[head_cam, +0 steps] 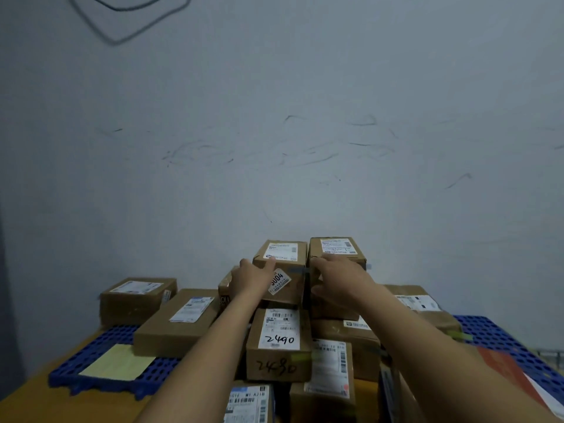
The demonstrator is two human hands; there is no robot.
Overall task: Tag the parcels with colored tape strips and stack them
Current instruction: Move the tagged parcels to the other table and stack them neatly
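Brown cardboard parcels [180,320], at least 10 in count, are piled on a blue perforated pallet [500,334], which is set on a wooden surface [30,401] against a scuffed grey wall [274,117].

2 parcels are seen at the top of the pile, side by side. The 5004 parcel [287,296], named for its sticker, is gripped by the left hand [253,277]. The thumb is laid over its upper front edge and the fingers are wrapped round its left side. The top-right parcel [335,248] is pressed by the right hand [338,276]. The fingers are stretched across the upper front face and the thumb is spread out below them. Motion blur hides any finer detail of that hand.

Just beneath the 5004 parcel, 1 box, the 2490 parcel [279,366], is marked with that number 2 times, once on its label and once on the cardboard. 2 parcels are placed apart at the left of the pallet, and 1 is placed at the right.

4 tape strips can be counted. 2 grey-blue strips [300,270] are seen at the level of the top parcels. 2 yellow-green strips [300,357] are seen lower, 1 on the 2490 parcel and 1 on the parcel at the right.

1 pale yellow sheet [117,363] is laid on the pallet at the front left. 1 red and white flat item [512,374] is seen at the right edge, and 1 dark cable [122,41] is hung on the wall.
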